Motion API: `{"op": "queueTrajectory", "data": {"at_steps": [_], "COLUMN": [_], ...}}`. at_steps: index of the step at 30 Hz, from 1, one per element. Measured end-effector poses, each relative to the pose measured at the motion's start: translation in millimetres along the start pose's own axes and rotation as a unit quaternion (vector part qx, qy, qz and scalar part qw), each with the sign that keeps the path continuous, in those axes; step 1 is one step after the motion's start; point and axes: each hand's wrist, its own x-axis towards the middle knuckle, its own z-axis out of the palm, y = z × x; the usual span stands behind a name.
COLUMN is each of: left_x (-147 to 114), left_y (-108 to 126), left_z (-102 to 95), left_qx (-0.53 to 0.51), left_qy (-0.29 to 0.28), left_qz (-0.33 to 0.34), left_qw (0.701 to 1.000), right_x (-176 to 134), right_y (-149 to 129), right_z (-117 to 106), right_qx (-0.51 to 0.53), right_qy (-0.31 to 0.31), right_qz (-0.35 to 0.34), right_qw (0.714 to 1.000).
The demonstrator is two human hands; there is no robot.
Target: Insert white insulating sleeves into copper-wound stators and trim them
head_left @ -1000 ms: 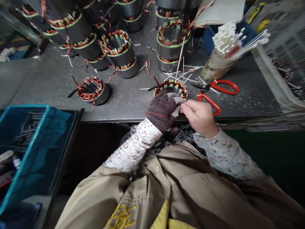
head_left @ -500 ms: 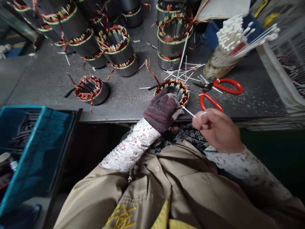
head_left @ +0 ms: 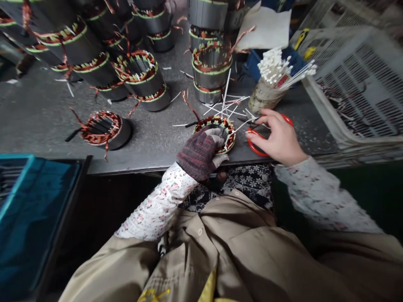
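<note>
My left hand (head_left: 201, 152), in a dark knitted glove with pale fingertips, grips the near rim of a motor stator (head_left: 232, 144) with copper windings. A white cable tie (head_left: 238, 127) sticks out from the stator's right side and bends up toward the right. Another cable tie (head_left: 226, 90) stands upright at the far rim. Bare, my right hand (head_left: 280, 138) hovers over the red-handled cutters (head_left: 256, 147), thumb and fingers apart around their handles. Whether it touches them is hard to tell.
Loose cable ties (head_left: 214, 108) lie behind the stator. A cup (head_left: 267, 95) full of ties stands at the right, beside a white crate (head_left: 343, 140). Another stator (head_left: 121, 134) sits at the left. Stacked stators (head_left: 154, 98) fill the back. A teal bin (head_left: 53, 188) is lower left.
My right hand has let go of the cable tie at the stator and moved up to the cutters, its fingers opening. My left hand still holds the stator. The whole view has shifted.
</note>
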Motion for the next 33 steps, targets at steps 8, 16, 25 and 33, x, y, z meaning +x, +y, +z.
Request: {"op": "queueTrajectory", "data": {"at_steps": [8, 16, 25, 33], "left_x": [14, 0, -2, -3], "left_y": [17, -8, -11, -11], "left_z": [-7.4, -26.6, -26.8, -26.6], "left_qx": [0.199, 0.166, 0.162, 0.171], "left_qy": [-0.159, -0.167, -0.141, -0.149], "left_qz": [-0.018, 0.075, 0.102, 0.083], "left_qw": [0.967, 0.969, 0.971, 0.970], "right_x": [24, 11, 14, 16], "right_y": [47, 38, -10, -8], "right_z": [-27, -23, 2, -11], "right_qx": [-0.297, -0.242, -0.134, -0.257], "right_qy": [-0.259, -0.165, -0.115, -0.137], "right_qz": [0.041, -0.031, -0.118, -0.117], "right_qw": [0.918, 0.956, 0.977, 0.950]}}
